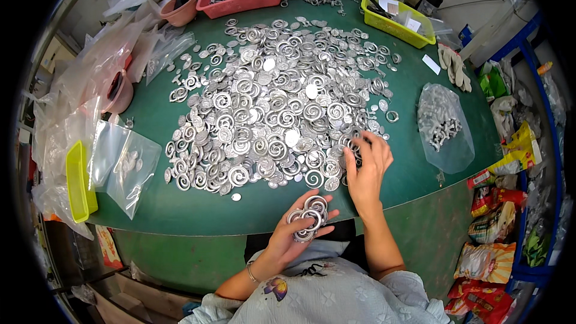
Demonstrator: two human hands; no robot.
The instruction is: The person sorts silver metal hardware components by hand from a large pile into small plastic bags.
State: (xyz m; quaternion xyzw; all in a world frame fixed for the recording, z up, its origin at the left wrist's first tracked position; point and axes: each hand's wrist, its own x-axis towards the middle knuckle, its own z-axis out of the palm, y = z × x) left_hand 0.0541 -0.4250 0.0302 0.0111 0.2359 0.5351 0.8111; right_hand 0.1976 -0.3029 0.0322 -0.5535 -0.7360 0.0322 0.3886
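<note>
My left hand point(288, 240) is closed round a small stack of silver spiral metal pieces point(315, 209), held low in front of the table's near edge with the thumb across them. At the pile's near right side, my right hand point(369, 168) has its thumb and fingers curled about a silver spiral piece point(354, 145), partly hidden by the fingers. Beyond both hands spreads a wide heap of silver pieces point(276, 102), spiral ones mixed with flat oval discs. A single oval disc point(236, 197) lies apart at the heap's near edge.
A red tray point(240, 5) of metal parts stands at the back, a yellow-green basket point(399, 27) at the back right. On the right are a bag of metal parts point(444, 123) and gloves point(454, 67). Plastic bags point(123, 162) cover the left side of the green table point(414, 183).
</note>
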